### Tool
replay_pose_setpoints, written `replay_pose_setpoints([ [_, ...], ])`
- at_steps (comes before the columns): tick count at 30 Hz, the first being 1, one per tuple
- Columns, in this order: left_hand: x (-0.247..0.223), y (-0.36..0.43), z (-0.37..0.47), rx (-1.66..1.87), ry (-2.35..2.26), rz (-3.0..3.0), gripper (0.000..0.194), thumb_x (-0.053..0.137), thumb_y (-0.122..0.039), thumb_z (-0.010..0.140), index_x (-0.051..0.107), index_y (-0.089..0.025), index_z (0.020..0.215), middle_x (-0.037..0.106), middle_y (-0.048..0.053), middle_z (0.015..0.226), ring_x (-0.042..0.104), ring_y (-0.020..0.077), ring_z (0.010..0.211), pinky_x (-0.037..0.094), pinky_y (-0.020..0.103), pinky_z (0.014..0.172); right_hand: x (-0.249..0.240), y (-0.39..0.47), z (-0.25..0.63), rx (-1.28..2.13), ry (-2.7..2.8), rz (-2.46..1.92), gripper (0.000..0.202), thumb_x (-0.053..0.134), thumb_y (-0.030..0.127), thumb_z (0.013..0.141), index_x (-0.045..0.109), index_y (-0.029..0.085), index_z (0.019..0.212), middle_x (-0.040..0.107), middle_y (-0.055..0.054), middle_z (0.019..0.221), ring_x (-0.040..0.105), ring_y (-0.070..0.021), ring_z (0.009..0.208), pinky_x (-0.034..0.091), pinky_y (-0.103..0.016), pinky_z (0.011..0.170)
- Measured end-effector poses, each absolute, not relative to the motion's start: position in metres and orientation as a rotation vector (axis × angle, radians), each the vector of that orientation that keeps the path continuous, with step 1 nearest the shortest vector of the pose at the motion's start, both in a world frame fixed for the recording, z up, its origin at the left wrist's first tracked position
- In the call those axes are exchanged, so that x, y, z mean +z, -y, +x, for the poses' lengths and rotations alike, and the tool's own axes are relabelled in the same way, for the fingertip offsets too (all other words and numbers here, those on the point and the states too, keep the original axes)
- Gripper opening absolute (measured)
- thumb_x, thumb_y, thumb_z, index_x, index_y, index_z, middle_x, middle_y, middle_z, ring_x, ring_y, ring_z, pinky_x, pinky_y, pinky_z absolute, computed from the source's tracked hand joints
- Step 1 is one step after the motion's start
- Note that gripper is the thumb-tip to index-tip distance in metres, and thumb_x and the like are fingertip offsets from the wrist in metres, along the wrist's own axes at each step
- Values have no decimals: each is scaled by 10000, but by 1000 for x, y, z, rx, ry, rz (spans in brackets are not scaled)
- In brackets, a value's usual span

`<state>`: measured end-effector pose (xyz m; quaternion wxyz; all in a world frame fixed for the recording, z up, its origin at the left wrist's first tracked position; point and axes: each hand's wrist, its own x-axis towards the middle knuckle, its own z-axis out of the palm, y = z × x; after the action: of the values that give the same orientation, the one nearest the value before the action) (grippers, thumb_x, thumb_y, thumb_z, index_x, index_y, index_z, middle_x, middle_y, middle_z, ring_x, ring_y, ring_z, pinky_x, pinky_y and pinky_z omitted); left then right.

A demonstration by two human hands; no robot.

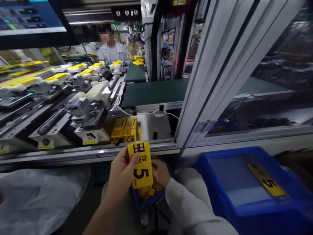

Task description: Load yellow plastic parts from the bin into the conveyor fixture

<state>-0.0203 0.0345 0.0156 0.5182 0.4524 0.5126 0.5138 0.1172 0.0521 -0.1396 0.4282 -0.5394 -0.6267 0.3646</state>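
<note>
My left hand (pixel 122 171) grips a yellow plate (pixel 146 168) by its left side, thumb on the printed face. The plate carries a large black "5", smaller black marks and two thin yellow prongs at its top. Beside the plate's right edge is my right hand (pixel 161 171), its fingers partly hidden behind the plate and blurred; whether it holds anything does not show. Below both hands sits a small blue bin (pixel 150 202) with yellow pieces (pixel 146 192) in it.
A larger blue bin (pixel 220 191) at right holds another yellow "5" plate (pixel 266 179). Yellow parts (pixel 124 128) lie on the bench ahead. Behind are a green conveyor belt (pixel 154 91), fixtures (pixel 82 108) and a metal frame post (pixel 212 64). One person (pixel 112 51) is across the line; another's sleeve (pixel 40 195) is at left.
</note>
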Motion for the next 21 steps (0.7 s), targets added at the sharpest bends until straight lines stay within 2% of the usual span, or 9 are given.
replay_pose_setpoints([
  [2,12,-31,-27,1204,-1267,1108,440,706,-416,760,591,-196,1124,706,71,1010,688,223,867,571,312,721,-99,-43,130,858,1413,-1310,209,579,298,846,688,177,977,716,-66,939,659,-188,850,526,-305,769],
  [4,10,-27,-29,1162,-1292,1164,422,698,-418,763,604,-194,1109,709,69,998,687,220,852,564,305,710,-55,-35,142,779,1315,-1275,206,610,354,837,666,187,944,702,-36,838,642,-167,762,522,-280,701],
  [9,17,-19,-26,1052,-1284,1369,365,658,-392,792,622,-201,1102,705,72,1009,674,226,882,554,304,719,18,-26,156,649,1478,-1065,96,640,298,833,668,207,840,698,-20,822,640,-147,763,506,-259,703],
  [17,29,-5,-31,1019,-1267,1363,439,637,-425,796,597,-195,1168,702,70,1043,654,251,974,549,318,759,20,-22,139,570,1674,-912,93,619,250,856,692,223,905,710,-34,873,659,-161,832,530,-286,766],
  [21,28,-2,-33,1064,-1258,1383,410,640,-408,799,606,-195,1148,701,61,1013,657,234,919,537,309,755,15,-22,132,585,1598,-977,97,639,286,836,684,231,901,636,-69,1046,608,-196,988,507,-339,861],
])
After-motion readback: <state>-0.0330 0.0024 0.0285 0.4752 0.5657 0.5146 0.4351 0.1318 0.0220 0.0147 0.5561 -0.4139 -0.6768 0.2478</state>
